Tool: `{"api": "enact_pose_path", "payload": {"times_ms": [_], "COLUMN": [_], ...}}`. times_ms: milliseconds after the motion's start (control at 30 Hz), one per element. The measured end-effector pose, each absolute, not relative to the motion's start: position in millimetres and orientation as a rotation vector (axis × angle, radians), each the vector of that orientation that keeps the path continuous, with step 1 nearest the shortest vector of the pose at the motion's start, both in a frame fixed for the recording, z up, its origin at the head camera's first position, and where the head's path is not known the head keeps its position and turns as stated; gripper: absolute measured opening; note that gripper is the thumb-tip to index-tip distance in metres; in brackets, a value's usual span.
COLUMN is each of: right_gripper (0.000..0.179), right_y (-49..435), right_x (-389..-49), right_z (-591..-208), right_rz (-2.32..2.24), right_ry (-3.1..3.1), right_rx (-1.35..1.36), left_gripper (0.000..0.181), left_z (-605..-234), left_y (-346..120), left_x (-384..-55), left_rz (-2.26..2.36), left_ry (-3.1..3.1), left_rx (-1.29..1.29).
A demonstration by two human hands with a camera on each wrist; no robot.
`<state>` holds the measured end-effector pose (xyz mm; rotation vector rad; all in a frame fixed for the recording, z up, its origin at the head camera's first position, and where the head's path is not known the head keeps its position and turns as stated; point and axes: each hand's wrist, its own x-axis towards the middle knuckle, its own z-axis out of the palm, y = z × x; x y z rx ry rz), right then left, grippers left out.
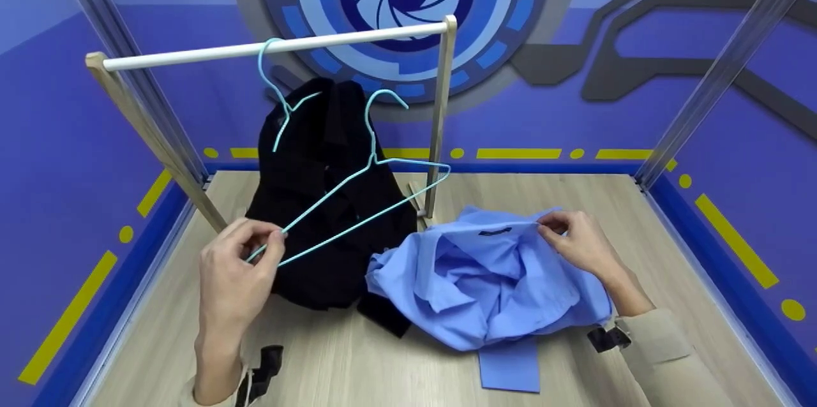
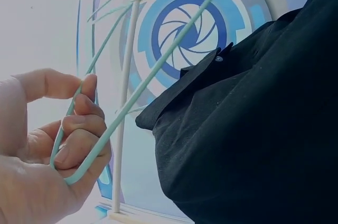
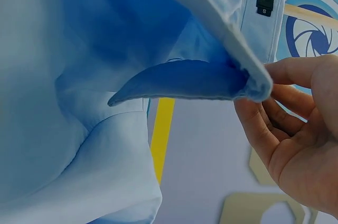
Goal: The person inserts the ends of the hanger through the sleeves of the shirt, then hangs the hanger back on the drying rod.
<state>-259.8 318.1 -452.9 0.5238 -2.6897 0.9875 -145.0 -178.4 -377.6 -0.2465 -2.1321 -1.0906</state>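
My left hand (image 1: 236, 276) grips one lower corner of a light teal wire clothes hanger (image 1: 327, 199), the fingers curled round the wire in the left wrist view. The hanger is tilted, its hook up and its far end to the right. With thumb and fingers, my right hand (image 1: 584, 244) pinches the collar edge of a light blue shirt (image 1: 530, 314). This shirt is bunched on the table, its neck opening facing up and a small dark label (image 1: 495, 231) inside the collar. In the right wrist view a collar point (image 3: 179, 82) hangs beside the fingertips.
Behind the held hanger stands a clothes rack with a white rail (image 1: 357, 39) and wooden posts (image 1: 440, 113). A black shirt (image 1: 313, 203) hangs from it on another teal hanger (image 1: 261, 62). Blue printed walls (image 1: 562, 120) enclose the wooden table (image 1: 357, 369).
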Motion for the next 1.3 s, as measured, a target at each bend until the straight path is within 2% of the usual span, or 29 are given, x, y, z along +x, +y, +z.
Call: {"api": "enact_pose_path", "payload": {"times_ms": [1300], "right_gripper": [0.009], "right_y": [318.6], "right_x": [-262.8], "right_z": [-449.0], "right_rz": [0.973], "right_ry": [-2.652], "right_rx": [0.507], "left_gripper": [0.023], "left_z": [-386.5], "left_y": [-172.7], "left_x": [-153.3], "left_rz": [-1.271], "left_ry": [-2.088], "left_rx": [-0.523]}}
